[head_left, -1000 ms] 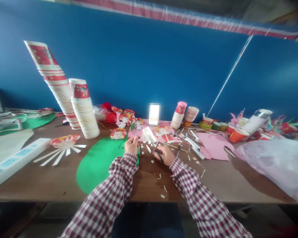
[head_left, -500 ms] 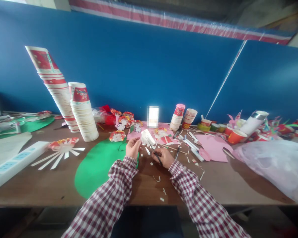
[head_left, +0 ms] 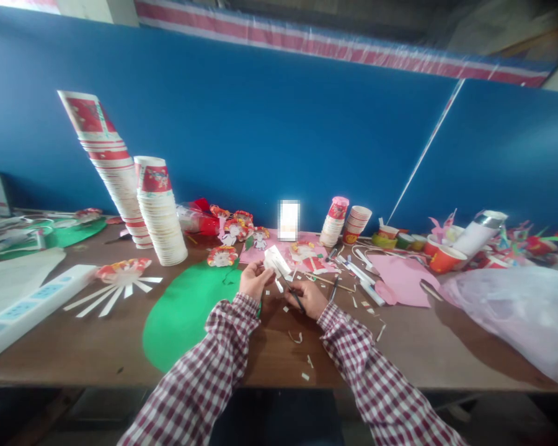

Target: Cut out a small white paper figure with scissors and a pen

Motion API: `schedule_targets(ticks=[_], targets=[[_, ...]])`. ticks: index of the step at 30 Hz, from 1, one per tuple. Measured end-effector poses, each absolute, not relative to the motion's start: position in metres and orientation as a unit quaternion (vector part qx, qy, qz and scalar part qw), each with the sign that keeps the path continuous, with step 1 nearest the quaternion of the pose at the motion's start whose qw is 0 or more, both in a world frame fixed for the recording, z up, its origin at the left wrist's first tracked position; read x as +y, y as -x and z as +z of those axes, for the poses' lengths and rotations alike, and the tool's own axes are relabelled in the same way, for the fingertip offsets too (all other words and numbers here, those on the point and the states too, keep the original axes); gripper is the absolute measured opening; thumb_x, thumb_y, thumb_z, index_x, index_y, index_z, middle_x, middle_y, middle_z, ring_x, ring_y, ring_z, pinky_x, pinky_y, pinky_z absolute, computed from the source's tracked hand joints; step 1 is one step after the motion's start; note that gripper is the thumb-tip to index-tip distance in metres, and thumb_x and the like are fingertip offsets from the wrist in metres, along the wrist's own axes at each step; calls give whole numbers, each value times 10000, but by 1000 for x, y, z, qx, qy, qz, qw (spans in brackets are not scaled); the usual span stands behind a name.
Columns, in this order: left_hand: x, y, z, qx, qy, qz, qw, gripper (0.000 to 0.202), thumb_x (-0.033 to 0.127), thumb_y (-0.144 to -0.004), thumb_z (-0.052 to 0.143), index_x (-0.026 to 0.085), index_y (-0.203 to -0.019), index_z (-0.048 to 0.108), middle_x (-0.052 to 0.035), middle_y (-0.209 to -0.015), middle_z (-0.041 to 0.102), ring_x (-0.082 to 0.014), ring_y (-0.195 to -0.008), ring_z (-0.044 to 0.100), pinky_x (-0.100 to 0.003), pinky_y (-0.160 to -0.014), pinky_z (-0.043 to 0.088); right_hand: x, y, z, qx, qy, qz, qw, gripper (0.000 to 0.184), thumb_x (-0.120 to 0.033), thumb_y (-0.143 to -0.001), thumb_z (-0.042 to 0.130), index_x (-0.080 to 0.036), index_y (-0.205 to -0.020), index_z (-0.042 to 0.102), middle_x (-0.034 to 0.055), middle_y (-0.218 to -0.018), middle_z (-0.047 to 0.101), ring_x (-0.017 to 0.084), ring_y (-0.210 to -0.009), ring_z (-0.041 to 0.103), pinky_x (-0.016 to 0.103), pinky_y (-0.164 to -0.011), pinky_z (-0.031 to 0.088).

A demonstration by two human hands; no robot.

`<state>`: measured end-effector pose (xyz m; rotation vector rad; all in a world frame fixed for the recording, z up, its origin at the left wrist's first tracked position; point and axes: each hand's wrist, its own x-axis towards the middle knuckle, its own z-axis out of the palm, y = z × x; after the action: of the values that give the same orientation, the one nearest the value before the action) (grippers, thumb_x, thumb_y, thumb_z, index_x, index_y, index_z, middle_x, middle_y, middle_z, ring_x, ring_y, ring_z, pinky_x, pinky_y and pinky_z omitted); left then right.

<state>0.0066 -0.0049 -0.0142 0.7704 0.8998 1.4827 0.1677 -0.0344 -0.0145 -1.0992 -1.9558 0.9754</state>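
White paper point(head_left: 273, 256) is pinched by the left hand point(head_left: 255, 280), ahead of the right hand point(head_left: 312, 300), presumably to be kept steady for the dark tool point(head_left: 298, 301) gripped in the latter; scraps point(head_left: 305, 376) are strewn between and nearer than both.

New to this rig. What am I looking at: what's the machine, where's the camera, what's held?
No machine: these are a person's bare hands, in checked sleeves, seen from one camera worn on the head, facing forward and down.

The left hand holds a white paper piece. The right hand grips a dark-handled tool, apparently scissors, angled toward that paper.

On the brown table lie a green sheet, a pink sheet and small paper scraps. Tall paper-cup stacks stand at left; a translucent plastic bag sits at right.
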Motion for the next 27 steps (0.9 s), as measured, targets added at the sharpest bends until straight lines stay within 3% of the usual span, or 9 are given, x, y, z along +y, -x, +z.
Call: schedule_targets(ticks=[19,27], targets=[[-7,-8,-11,377,-316,641,590,406,166,-498,760,124,-864,589,-18,-718,666,-92,-579,607,-199,-545,486,-35,-167,-14,-747,417,395,334,207,-332,-744,584,-130,-716,617,-8,-577,525,110,-527,469,199,-498,376],[-6,-7,-11,380,-301,644,592,333,218,-529,736,125,-804,573,-2,-640,626,-103,-513,602,-196,-470,473,-34,-168,-17,-742,419,400,338,220,-343,-744,586,-128,-726,628,-16,-554,526,108,-508,460,202,-487,364]])
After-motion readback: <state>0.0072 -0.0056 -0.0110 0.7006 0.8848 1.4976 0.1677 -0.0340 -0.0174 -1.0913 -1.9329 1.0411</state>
